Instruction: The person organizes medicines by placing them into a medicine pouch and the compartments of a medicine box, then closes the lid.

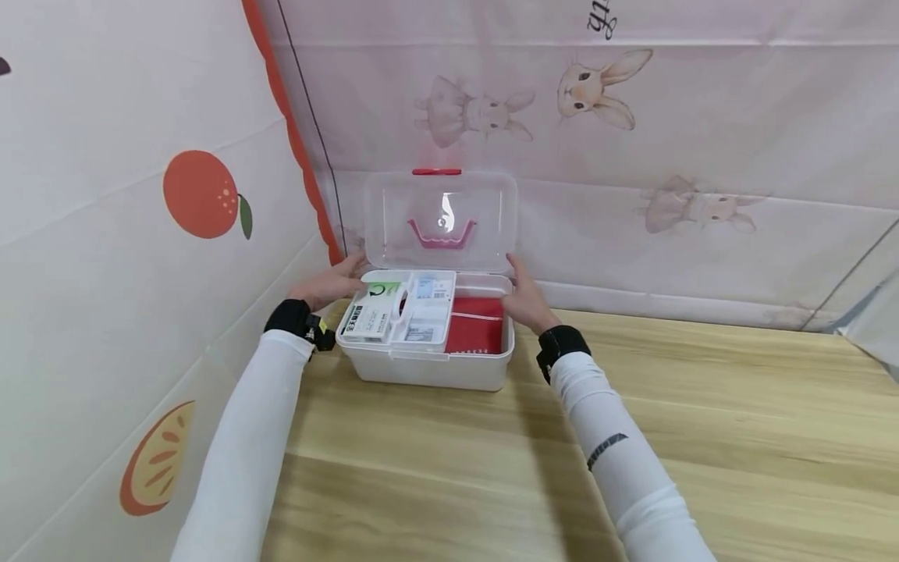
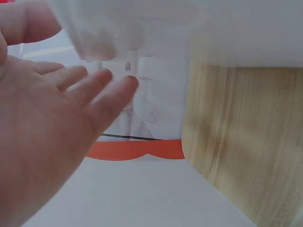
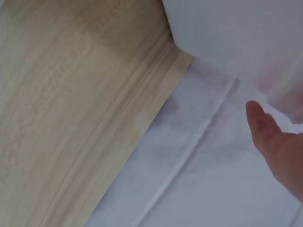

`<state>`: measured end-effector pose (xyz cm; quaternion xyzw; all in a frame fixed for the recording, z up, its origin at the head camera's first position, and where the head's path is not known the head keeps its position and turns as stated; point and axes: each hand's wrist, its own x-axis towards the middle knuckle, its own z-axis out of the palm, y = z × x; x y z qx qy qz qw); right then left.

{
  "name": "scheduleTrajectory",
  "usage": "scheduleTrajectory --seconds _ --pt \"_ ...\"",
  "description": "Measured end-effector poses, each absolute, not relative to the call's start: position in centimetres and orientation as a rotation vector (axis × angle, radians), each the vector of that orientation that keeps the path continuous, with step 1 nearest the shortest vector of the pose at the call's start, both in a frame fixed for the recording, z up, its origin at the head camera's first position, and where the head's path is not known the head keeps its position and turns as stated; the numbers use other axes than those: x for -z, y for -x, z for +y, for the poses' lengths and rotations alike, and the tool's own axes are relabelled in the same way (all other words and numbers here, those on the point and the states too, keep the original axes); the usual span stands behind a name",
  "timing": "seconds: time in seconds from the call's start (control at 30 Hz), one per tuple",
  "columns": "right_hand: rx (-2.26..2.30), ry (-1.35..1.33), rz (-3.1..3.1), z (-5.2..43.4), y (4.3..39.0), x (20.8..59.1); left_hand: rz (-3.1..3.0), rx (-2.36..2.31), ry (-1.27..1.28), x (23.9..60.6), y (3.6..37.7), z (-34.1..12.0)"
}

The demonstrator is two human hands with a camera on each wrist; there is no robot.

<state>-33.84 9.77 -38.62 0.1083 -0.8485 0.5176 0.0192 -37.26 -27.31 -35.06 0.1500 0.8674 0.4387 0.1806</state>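
Box: my white storage box (image 1: 428, 367) sat on the wooden table (image 1: 702, 437), close to the corner of the printed cloth walls.
Lid: its clear lid (image 1: 441, 222) already stood upright behind the box, pink handle (image 1: 441, 232) facing me; opening looked done.
Contents: an inner tray (image 1: 400, 316) with small packets covered the left part of the box; a red pack (image 1: 476, 326) lay uncovered to the right of it. Nothing had been taken out, as far as I could see.
Left hand: my left hand (image 1: 328, 287) lay at the box's left rear corner, fingers straight and loose, gripping nothing.
Right hand: my right hand (image 1: 525, 300) rested against the box's right rear edge, fingers extended, also holding nothing.
Left to do: I judged anything with the contents was not yet begun.
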Motion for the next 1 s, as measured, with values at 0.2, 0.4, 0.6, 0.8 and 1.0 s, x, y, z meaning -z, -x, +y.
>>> scheduleTrajectory --seconds 0.2,0.4,0.6,0.8,1.0 --pt "-1.496 -0.397 -2.676 9.8 34.5 38.8 2.548 -1.167 -0.473 35.3 38.1 -27.6" --pt "-1.459 -0.38 -2.647 9.9 35.1 39.2 2.579 -1.283 -0.507 36.6 39.2 -27.6" --pt "-1.398 -0.393 -2.581 9.6 36.0 39.7 2.6 -1.374 -0.487 36.3 39.0 -27.1" --pt "-1.626 -0.339 -2.406 9.0 37.1 40.1 2.53 -1.519 -0.524 35.4 39.5 -26.9" --pt "-1.779 -0.319 -2.253 8.8 38.2 40.2 2.53 -1.567 -0.61 36.2 42.0 -27.0"
